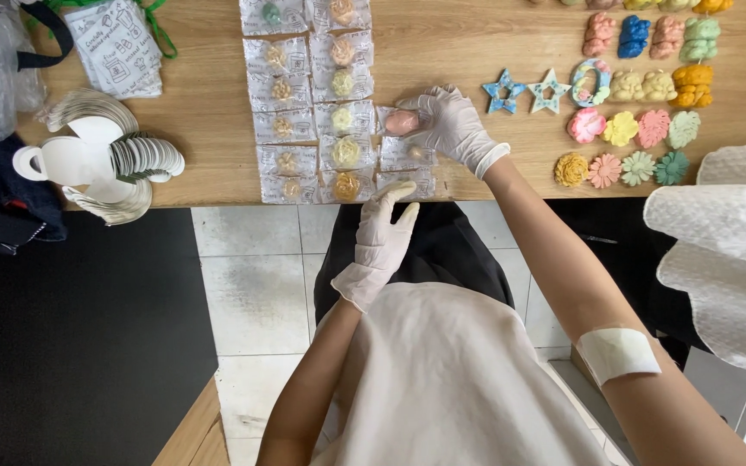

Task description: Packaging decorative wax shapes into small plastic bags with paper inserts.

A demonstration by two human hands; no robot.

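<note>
- My right hand (452, 125), in a white glove, rests on the wooden bench (209, 121), its grip pinching a clear packet with a pink piece (401, 122) inside.
- That packet lies just right of the rows of sealed packets (312, 112).
- My left hand (382, 237) hovers at the bench edge, fingers loosely spread, holding nothing.
- Loose coloured flower and star shapes (623, 129) lie well to the right.
- A stack of white card tags (105, 160) lies to the left.

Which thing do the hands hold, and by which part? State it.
The right hand pinches a clear plastic packet with a pink piece inside at its right edge; the left hand holds nothing.
</note>
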